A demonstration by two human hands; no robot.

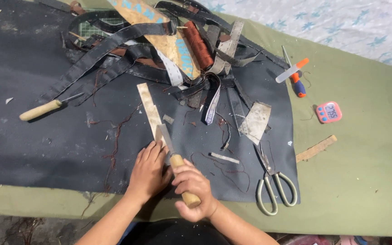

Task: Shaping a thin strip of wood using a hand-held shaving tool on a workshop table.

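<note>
My left hand (147,171) presses flat on the near end of a pale leather strip (149,109) lying on a dark mat (32,127). A wooden-handled knife (178,165) is gripped in my right hand (195,185); its broad blade (165,137) rests against the strip just past my left fingers. Both hands are close together near the mat's front edge.
Scissors (271,181) lie right of my hands. An awl with a wooden handle (41,109) lies at left. A heap of dark straps (128,54), a spool of rust thread (198,44), an orange-blue tool (296,79), a pink timer (329,112) and a wooden stick (316,148) lie around.
</note>
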